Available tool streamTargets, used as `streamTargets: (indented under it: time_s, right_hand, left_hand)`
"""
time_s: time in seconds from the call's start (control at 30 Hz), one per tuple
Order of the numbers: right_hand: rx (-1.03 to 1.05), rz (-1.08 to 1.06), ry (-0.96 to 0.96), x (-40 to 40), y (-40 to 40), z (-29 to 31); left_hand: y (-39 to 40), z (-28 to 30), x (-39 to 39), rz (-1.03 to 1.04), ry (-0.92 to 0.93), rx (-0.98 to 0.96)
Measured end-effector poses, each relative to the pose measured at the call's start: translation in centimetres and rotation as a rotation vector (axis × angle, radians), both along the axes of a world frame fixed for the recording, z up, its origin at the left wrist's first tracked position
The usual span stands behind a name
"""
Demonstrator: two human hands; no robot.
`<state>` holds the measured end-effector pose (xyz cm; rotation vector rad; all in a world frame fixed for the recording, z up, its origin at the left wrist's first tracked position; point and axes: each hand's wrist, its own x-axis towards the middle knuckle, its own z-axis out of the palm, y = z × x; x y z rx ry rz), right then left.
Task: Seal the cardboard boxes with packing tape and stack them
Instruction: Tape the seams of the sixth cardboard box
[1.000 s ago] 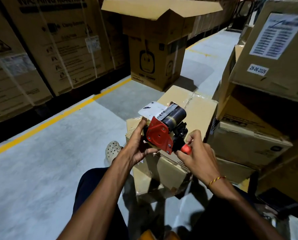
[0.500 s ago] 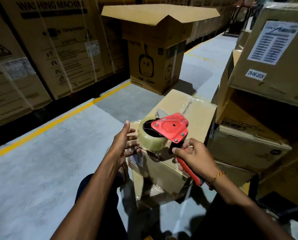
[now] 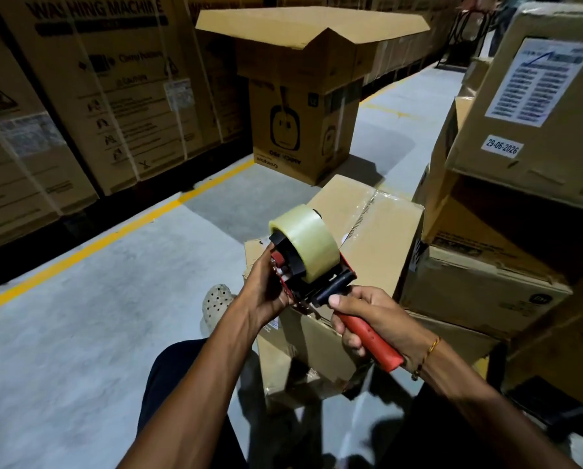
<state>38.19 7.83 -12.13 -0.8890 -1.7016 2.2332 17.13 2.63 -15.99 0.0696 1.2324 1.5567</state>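
A red tape dispenser [image 3: 317, 279] with a roll of clear packing tape [image 3: 308, 243] is held over a small cardboard box [image 3: 378, 238] in front of me. My right hand [image 3: 368, 316] grips the dispenser's red handle [image 3: 371, 336]. My left hand [image 3: 266, 289] holds the front of the dispenser, fingers at the roller and blade end. The box top carries a strip of clear tape along its seam. A lower box [image 3: 303, 363] sits beneath it, partly hidden by my hands.
A tall box with open top flaps [image 3: 303, 106] stands on the floor ahead. Stacked boxes [image 3: 506, 211] crowd the right side. Strapped washing-machine cartons [image 3: 90, 96] line the left behind a yellow floor line [image 3: 114, 233]. My foot in a perforated shoe [image 3: 217, 299] rests by the box.
The dispenser has been turned over: the roll now faces up and the handle points toward me. My left hand closed onto its front end; the right hand slid down the handle.
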Motion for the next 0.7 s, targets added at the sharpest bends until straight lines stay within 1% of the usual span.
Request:
streamTargets:
  time_s: [0.07,0.13,0.27,0.33,0.4,0.47,0.53,0.63,0.7]
  right_hand:
    - [0.074,0.030,-0.058,-0.1,0.4,0.5]
    - [0.237,0.045,-0.157,-0.4,0.6,0.9]
    - [0.835,-0.016,-0.374,-0.4,0.8,0.2]
    - [1.043,0.055,-0.454,-0.3,0.2,-0.7]
    - [1.118,0.143,-0.502,-0.4,-0.7,-1.4]
    - [1.146,0.194,-0.508,-0.4,-1.3,-1.8]
    - [1.172,0.164,-0.486,-0.4,-1.1,-1.6]
    - [1.293,0.092,-0.424,-0.6,0.2,-1.1]
    - [1.329,0.076,-0.402,-0.8,0.9,-0.5]
  left_hand:
    - [0.0,-0.3,-0.1,-0.037,-0.004,0.033]
    - [-0.1,-0.8,0.0,-0.020,0.013,0.037]
    - [-0.4,-1.3,0.7,-0.035,-0.019,0.077]
    - [-0.7,-1.5,0.9,-0.052,0.002,0.068]
    - [-0.9,-1.4,0.9,-0.034,0.035,0.059]
    - [-0.9,-1.2,0.8,-0.018,0.069,0.035]
    - [-0.9,-0.7,0.6,-0.002,0.089,0.016]
    - [-1.2,-0.5,-0.2,0.030,0.059,0.008]
    - [-1.4,-0.7,-1.0,0.038,0.030,0.006]
